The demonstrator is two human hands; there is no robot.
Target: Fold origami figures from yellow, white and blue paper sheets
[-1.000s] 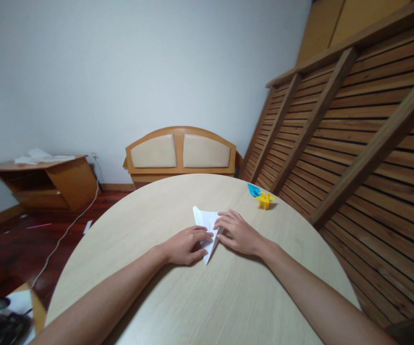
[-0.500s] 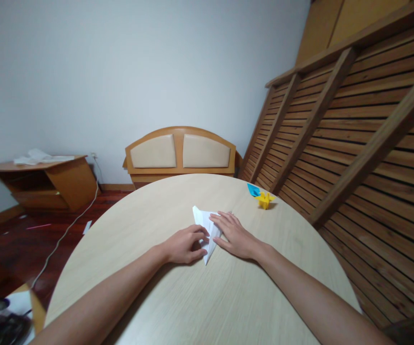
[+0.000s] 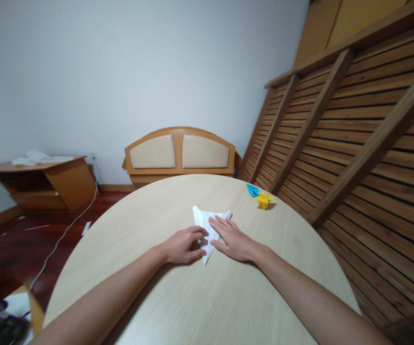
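Note:
A folded sheet of white paper (image 3: 203, 218), roughly triangular with one point toward me, lies on the round wooden table (image 3: 228, 302). My left hand (image 3: 185, 244) rests at its left edge, fingers bent and a little apart, fingertips touching the paper. Stretched across the paper's right part is my right hand (image 3: 232, 238), its fingers lying flat on the surface and its thumb lower down near the right edge. Part of the paper is hidden under both hands.
Toward the table's far right stand a yellow origami figure (image 3: 264, 201) and a blue folded paper (image 3: 253, 190). Beyond the table are a headboard (image 3: 180, 151) and a leaning slatted wooden frame (image 3: 336, 143). A low cabinet (image 3: 48, 184) is at the left.
My right hand has slid slightly toward me and to the left over the paper, uncovering its upper right corner. My left hand stays nearly where it was.

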